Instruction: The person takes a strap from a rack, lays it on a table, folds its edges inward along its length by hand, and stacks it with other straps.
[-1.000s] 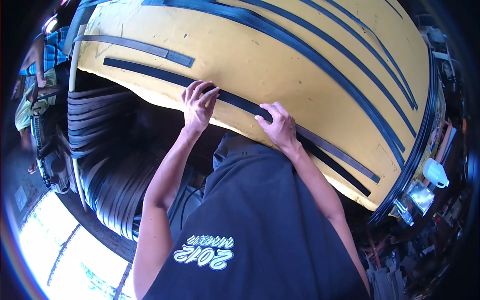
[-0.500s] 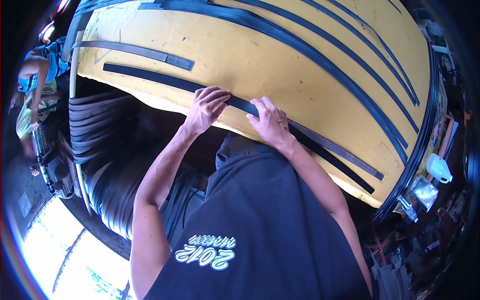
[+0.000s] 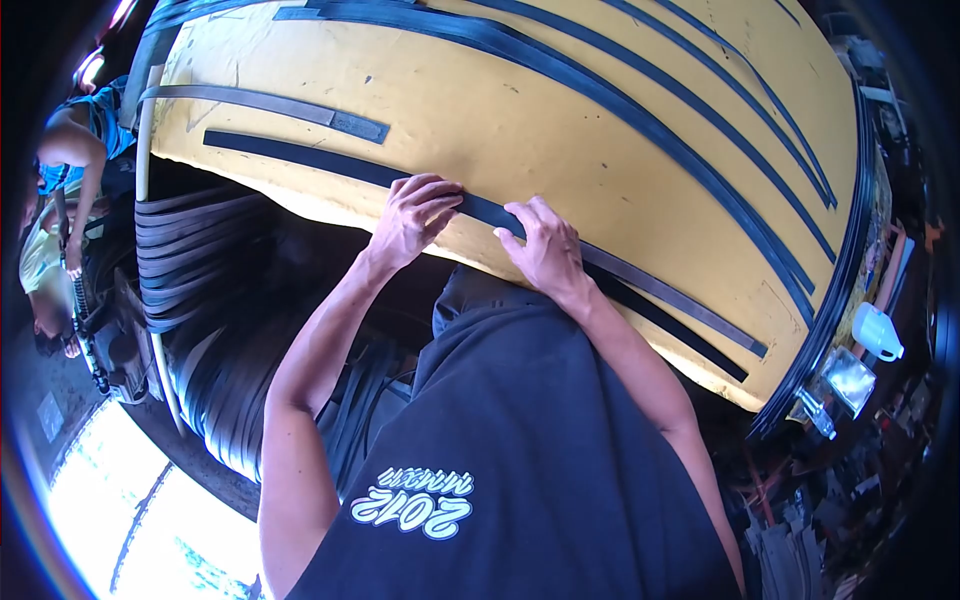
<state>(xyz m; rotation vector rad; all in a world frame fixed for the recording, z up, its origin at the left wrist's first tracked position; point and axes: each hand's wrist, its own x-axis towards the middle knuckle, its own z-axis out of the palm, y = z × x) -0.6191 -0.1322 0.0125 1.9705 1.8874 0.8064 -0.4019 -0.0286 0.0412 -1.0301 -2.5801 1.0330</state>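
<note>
A long black strip (image 3: 300, 153) lies near the front edge of the yellow surface (image 3: 450, 110). My left hand (image 3: 413, 218) grips it near its middle, fingers curled over and pressed together. Just to the right, my right hand (image 3: 545, 248) has thumb and fingertips closed across the same strip. A short piece of the strip shows between both hands. Partly beside it, a greyish strip (image 3: 690, 308) runs from behind my right hand toward the right. Another grey strip (image 3: 265, 103) lies farther back on the left.
Long dark strips (image 3: 600, 90) curve over the back of the surface. Many bands (image 3: 200, 255) hang around a pole at left. Another person (image 3: 75, 150) is at the far left. A white jug (image 3: 877, 332) and a clear bottle (image 3: 818, 414) stand at right.
My left hand has shifted right along the strip and my right hand slightly left, so they are closer together. Between the last two frames they barely move. The person at far left has changed posture.
</note>
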